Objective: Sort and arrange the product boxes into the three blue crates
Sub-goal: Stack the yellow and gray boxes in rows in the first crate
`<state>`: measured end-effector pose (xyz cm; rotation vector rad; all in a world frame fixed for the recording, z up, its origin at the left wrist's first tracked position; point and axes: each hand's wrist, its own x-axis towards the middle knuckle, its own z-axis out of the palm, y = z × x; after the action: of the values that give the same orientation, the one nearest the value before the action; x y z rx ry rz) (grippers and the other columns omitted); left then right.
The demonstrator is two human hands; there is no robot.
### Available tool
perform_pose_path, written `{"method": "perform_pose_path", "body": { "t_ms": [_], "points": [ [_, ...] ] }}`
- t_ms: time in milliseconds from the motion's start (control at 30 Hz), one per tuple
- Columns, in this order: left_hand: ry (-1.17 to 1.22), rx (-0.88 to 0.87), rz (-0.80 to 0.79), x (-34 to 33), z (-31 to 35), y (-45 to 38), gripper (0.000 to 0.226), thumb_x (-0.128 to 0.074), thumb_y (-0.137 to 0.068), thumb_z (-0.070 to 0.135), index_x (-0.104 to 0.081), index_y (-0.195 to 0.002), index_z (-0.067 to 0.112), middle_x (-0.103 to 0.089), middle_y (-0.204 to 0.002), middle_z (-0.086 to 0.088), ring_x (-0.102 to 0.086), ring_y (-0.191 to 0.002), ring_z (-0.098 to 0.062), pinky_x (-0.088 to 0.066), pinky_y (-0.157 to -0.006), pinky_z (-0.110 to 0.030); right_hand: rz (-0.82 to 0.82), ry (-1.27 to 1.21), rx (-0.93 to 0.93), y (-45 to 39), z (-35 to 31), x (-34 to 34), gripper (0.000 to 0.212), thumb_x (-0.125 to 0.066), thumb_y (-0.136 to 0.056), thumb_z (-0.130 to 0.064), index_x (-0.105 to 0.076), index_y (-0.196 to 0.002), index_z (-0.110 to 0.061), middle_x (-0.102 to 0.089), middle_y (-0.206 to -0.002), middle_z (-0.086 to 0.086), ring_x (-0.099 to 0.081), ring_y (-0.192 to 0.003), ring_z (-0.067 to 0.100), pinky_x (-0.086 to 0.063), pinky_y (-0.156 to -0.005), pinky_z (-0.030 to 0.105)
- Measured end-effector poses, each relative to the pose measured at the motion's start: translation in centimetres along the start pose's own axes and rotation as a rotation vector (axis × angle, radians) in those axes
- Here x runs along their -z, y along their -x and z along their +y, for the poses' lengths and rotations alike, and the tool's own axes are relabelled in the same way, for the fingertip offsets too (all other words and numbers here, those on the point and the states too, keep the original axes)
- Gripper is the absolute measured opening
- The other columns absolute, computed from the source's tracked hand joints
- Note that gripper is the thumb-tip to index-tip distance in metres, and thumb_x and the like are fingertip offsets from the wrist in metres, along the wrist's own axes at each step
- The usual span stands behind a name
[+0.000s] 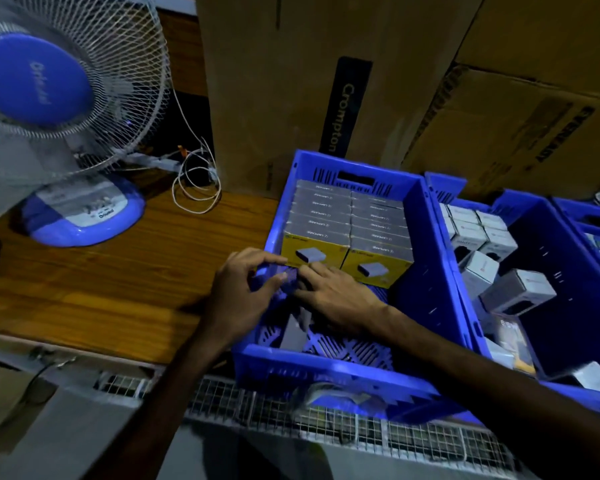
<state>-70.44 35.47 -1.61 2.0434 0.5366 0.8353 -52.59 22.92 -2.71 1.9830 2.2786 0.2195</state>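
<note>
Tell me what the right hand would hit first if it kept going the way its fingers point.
Probably the left hand: the right hand lies low in the left crate, fingers pointing left and slightly away. The yellow box stands just beyond; depth is unclear.

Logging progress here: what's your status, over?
Both hands in left crate: left hand and right hand at the front yellow box, grip unclear. Two rows stacked. Middle crate boxes loose. Nothing in the way.

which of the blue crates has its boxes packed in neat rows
The left crate, where both hands are: its yellow boxes stand in two tidy rows at the far end. The middle crate holds white boxes partly loose and tilted.
</note>
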Motion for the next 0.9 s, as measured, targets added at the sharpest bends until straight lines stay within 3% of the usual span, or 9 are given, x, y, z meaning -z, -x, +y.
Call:
{"method": "perform_pose_path", "body": {
  "t_ms": [100, 267, 367, 467, 567, 667, 800, 900],
  "points": [
    [0.044, -0.005, 0.040, 0.2, 0.2, 1.3, 0.019, -0.069, -0.082, 0.046, -0.070, -0.100, 0.043, -0.070, -0.104, 0.014, -0.065, -0.105, -0.019, -0.053, -0.091, -0.048, -0.040, -0.004, -0.039, 1.1, 0.9, 1.0, 0.027, -0.056, -0.094, -0.034, -0.061, -0.117, -0.022, -0.052, -0.107, 0.006, -0.057, -0.100, 0.030, -0.045, -0.079, 0.041],
    [-0.141, -0.027, 0.021, 0.3, 1.3, 1.4, 0.026, -0.084, -0.083, 0.028, -0.074, -0.106, 0.035, -0.068, -0.109, 0.009, -0.058, -0.110, -0.019, -0.050, -0.093, -0.042, -0.190, -0.274, -0.267, 3.8, 3.3, 3.8, 0.061, -0.062, -0.085, -0.069, -0.061, -0.127, -0.025, -0.058, -0.114, 0.000, -0.062, -0.105, 0.029, -0.044, -0.074, 0.038],
    [-0.324, -0.125, -0.034, 0.2, 2.7, 0.4, 0.039, -0.079, -0.078, 0.049, -0.075, -0.113, 0.032, -0.064, -0.118, 0.005, -0.052, -0.119, -0.024, -0.047, -0.094, -0.040, -0.169, -0.387, -0.359, 5.9, 4.6, 5.7, 0.063, -0.063, -0.079, -0.076, -0.065, -0.123, -0.031, -0.061, -0.117, -0.005, -0.061, -0.110, 0.022, -0.050, -0.083, 0.039],
    [-0.467, -0.231, -0.164, -0.6, 4.2, -1.0, 0.063, -0.061, -0.073, 0.069, -0.068, -0.127, 0.038, -0.059, -0.117, 0.007, -0.051, -0.117, -0.020, -0.041, -0.088, -0.039, -0.095, -0.400, -0.461, 7.8, 5.0, 7.4, 0.069, -0.061, -0.074, -0.081, -0.066, -0.121, -0.030, -0.059, -0.109, -0.011, -0.061, -0.104, 0.020, -0.051, -0.081, 0.042],
    [-0.532, -0.322, -0.292, -1.9, 5.2, -2.7, 0.067, -0.058, -0.074, 0.070, -0.066, -0.129, 0.033, -0.054, -0.107, 0.008, -0.052, -0.106, -0.019, -0.042, -0.084, -0.038, -0.008, -0.308, -0.498, 9.1, 4.5, 8.8, 0.067, -0.065, -0.075, -0.076, -0.067, -0.123, -0.029, -0.057, -0.101, -0.010, -0.060, -0.098, 0.017, -0.044, -0.073, 0.036],
    [-0.511, -0.334, -0.428, -3.1, 6.6, -4.8, 0.052, -0.075, -0.080, 0.057, -0.067, -0.124, 0.030, -0.047, -0.104, 0.010, -0.049, -0.105, -0.015, -0.044, -0.085, -0.033, 0.041, -0.225, -0.543, 10.1, 4.2, 9.3, 0.058, -0.066, -0.080, -0.070, -0.069, -0.118, -0.028, -0.056, -0.097, -0.007, -0.059, -0.092, 0.019, -0.032, -0.065, 0.033],
    [-0.494, -0.274, -0.518, -4.6, 7.4, -7.4, 0.050, -0.083, -0.080, 0.045, -0.069, -0.125, 0.026, -0.047, -0.103, 0.009, -0.058, -0.102, -0.021, -0.049, -0.084, -0.038, 0.198, -0.265, -0.618, 12.1, 4.6, 8.2, 0.045, -0.064, -0.088, -0.056, -0.067, -0.124, -0.028, -0.055, -0.102, -0.007, -0.063, -0.094, 0.022, -0.051, -0.070, 0.041],
    [-0.498, -0.236, -0.504, -6.9, 6.1, -9.2, 0.047, -0.085, -0.079, 0.039, -0.070, -0.120, 0.022, -0.047, -0.103, 0.008, -0.057, -0.111, -0.023, -0.040, -0.085, -0.031, 0.361, -0.243, -0.819, 14.8, 5.3, 6.8, 0.037, -0.070, -0.092, -0.038, -0.069, -0.125, -0.023, -0.060, -0.108, 0.000, -0.064, -0.098, 0.028, -0.052, -0.074, 0.040]
  ]
}}
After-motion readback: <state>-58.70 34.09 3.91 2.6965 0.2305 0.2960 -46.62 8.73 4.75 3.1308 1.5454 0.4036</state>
